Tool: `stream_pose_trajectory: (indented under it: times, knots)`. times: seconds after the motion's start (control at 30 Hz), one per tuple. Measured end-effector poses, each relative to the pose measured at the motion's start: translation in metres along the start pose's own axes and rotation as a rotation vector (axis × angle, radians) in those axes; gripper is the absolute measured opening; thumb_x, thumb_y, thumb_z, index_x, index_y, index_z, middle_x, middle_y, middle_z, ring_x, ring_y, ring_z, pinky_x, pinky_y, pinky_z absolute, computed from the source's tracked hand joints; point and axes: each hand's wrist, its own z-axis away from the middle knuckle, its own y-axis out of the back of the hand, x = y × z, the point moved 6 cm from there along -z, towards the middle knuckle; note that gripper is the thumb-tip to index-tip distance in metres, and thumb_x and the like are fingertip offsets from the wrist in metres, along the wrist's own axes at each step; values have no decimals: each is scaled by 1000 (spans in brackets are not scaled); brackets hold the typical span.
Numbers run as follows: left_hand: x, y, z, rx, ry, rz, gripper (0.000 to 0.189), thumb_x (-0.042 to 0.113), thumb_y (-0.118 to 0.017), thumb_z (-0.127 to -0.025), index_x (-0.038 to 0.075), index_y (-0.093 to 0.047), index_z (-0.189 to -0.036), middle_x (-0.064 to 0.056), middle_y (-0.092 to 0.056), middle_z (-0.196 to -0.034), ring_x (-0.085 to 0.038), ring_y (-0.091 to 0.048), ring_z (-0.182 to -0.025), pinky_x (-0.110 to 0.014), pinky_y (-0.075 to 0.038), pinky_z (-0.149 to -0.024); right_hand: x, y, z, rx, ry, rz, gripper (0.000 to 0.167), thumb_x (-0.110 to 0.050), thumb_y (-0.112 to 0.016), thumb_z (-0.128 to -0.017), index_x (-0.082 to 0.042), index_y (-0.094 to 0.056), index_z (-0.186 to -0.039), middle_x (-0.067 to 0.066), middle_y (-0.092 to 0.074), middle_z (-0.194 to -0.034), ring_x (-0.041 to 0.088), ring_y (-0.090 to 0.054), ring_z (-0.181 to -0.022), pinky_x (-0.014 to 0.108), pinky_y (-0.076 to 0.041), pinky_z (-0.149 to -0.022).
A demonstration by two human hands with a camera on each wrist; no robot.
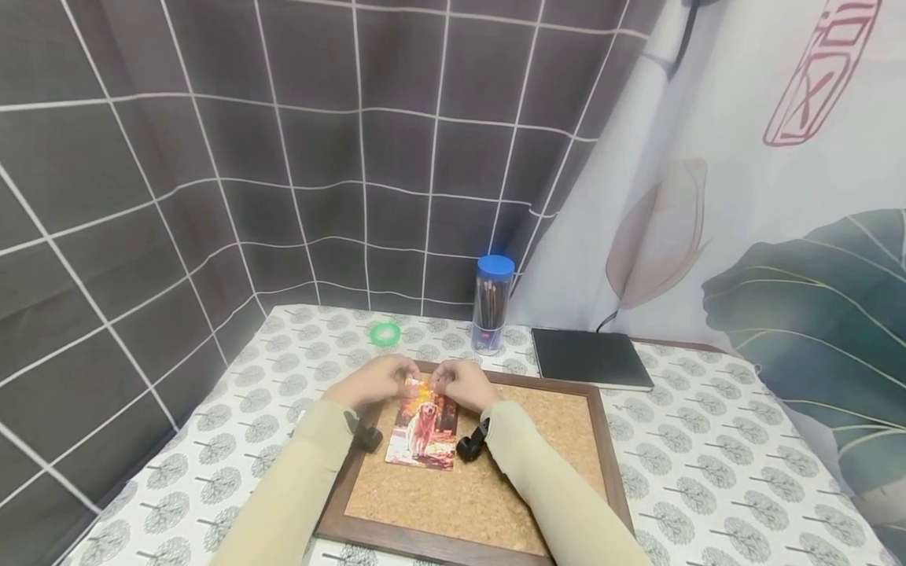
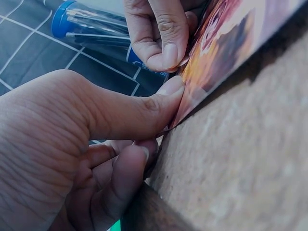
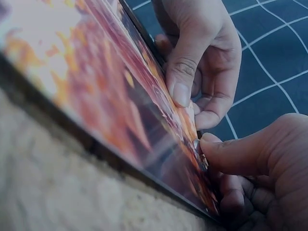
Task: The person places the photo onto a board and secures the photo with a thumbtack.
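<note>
A glossy photo [image 1: 422,428] of a golden dog among orange autumn colours lies over the left part of a wood-framed corkboard [image 1: 495,487]. At its upper left corner my left hand [image 1: 378,380] pinches the edge, with thumb on the printed face and fingers behind, as the left wrist view shows. My right hand [image 1: 463,383] pinches the same top edge a little further right. In the right wrist view, a small shiny spot shows at the right thumb tip [image 3: 208,144]; I cannot tell what it is. The photo's upper edge is lifted from the cork.
Behind the board stand a clear tube of brushes with a blue lid [image 1: 495,266] and a green ring-shaped roll [image 1: 385,334]. A black flat tablet [image 1: 591,358] with a cable lies at the back right. A tree-patterned cloth [image 1: 679,487] covers the table; dark gridded curtain hangs behind.
</note>
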Motion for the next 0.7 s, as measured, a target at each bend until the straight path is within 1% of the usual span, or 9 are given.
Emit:
stream_pose_trajectory:
  times: [0.13,0.4,0.7]
  knots:
    - [0,0,0,4,-2,-11,27,17,-79,-82,12,-69,-107,2,-65,-88,-15,-60,-67,-33,-53,-65,0,1,1,5,-16,3,4,-15,-72,-84,-18,-71,-88,-4,-65,-80,13,-61,-76,33,-51,-77]
    - [-1,0,-1,9,6,-16,25,18,-80,-82,13,-69,-105,2,-65,-88,-15,-59,-70,-33,-52,-69,-4,1,1,4,-1,-1,4,-15,-74,-87,-14,-71,-89,-3,-66,-79,13,-61,-75,32,-52,-76]
    - [0,0,0,9,3,-16,25,18,-80,-83,13,-69,-105,2,-65,-88,-15,-59,-69,-34,-52,-68,-5,1,2,8,7,8,4,-12,-74,-86,-13,-71,-88,-3,-65,-78,12,-60,-73,32,-52,-74]
